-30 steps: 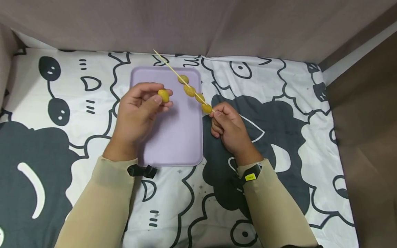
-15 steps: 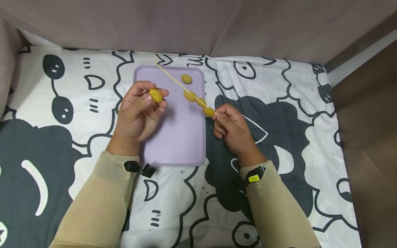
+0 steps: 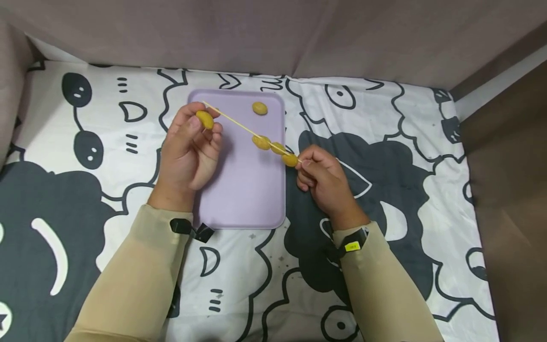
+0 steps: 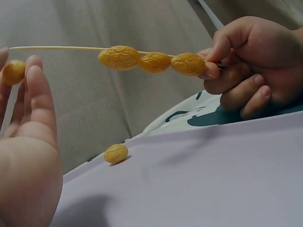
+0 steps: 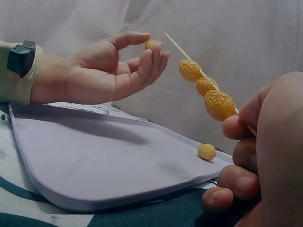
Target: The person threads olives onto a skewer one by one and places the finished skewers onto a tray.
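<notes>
My left hand point(image 3: 188, 147) pinches a small yellow oval fruit point(image 3: 205, 119) between thumb and fingers, above the tray's left side. Between the thumb and fingers of my right hand point(image 3: 322, 178) is the lower end of a thin wooden skewer point(image 3: 237, 122). Three wrinkled yellow fruits point(image 4: 155, 62) are threaded close together near that hand. The skewer's bare part points to the upper left, and its tip lies close to the left hand's fruit in the head view. In the right wrist view, the tip point(image 5: 166, 34) appears apart from the left hand's fruit point(image 5: 150, 44).
A lilac rectangular tray point(image 3: 243, 199) lies beneath the hands on a black-and-white patterned cloth point(image 3: 265, 285). One loose yellow fruit point(image 3: 259, 108) rests near its far right corner. Another yellow bit point(image 3: 217, 110) shows behind the left fingers, mostly hidden. A grey-brown fabric wall point(image 3: 273, 38) stands behind.
My left hand has moved up and left with its fruit. The skewer has tilted flatter, its tip coming down nearer that hand. My right hand has shifted slightly right and down.
</notes>
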A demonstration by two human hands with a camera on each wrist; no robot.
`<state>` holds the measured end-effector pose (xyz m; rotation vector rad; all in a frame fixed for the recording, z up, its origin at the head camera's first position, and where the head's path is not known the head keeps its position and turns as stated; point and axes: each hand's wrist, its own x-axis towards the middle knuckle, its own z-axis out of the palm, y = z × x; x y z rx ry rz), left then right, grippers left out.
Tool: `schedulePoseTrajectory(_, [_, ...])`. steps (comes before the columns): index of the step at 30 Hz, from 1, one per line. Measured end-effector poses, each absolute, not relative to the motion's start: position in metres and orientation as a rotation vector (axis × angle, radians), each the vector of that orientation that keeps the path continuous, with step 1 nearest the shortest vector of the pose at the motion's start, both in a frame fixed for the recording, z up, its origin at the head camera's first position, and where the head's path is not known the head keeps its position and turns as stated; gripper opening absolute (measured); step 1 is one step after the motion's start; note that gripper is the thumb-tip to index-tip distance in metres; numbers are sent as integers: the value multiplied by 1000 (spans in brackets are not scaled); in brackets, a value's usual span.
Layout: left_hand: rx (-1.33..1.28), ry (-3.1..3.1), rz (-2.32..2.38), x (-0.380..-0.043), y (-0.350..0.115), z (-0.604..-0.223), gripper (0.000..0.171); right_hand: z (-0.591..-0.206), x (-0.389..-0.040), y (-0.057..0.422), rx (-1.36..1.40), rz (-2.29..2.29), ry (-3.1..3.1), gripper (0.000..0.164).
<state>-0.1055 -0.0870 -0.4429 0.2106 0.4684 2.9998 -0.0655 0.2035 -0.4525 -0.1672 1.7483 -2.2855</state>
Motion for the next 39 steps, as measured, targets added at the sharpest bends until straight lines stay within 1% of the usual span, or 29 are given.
schedulePoseTrajectory(7, [21, 487, 3070, -109, -89, -444, 29, -453, -65, 205, -162, -2264, 1774, 27])
schedulePoseTrajectory(11, [-15, 478, 3093, -112, -90, -444, 35, -452, -65, 204, -145, -2254, 1796, 24])
schedulePoseTrajectory(16, [-21, 273, 3135, -112, -90, -443, 42, -451, -64, 204, -156, -2239, 1830, 17])
schedulePoseTrajectory(23, [51, 240, 3163, -112, -90, -441, 41, -453, -65, 204, -214, -2198, 1893, 17])
schedulePoseTrajectory(36, [76, 304, 3262, -111, -90, -440, 37, -452, -65, 201, -278, -2038, 2121, 17])
schedulePoseTrajectory(39, [63, 337, 3288, -111, -90, -441, 39, -452, -64, 200, -269, -1984, 2192, 17])
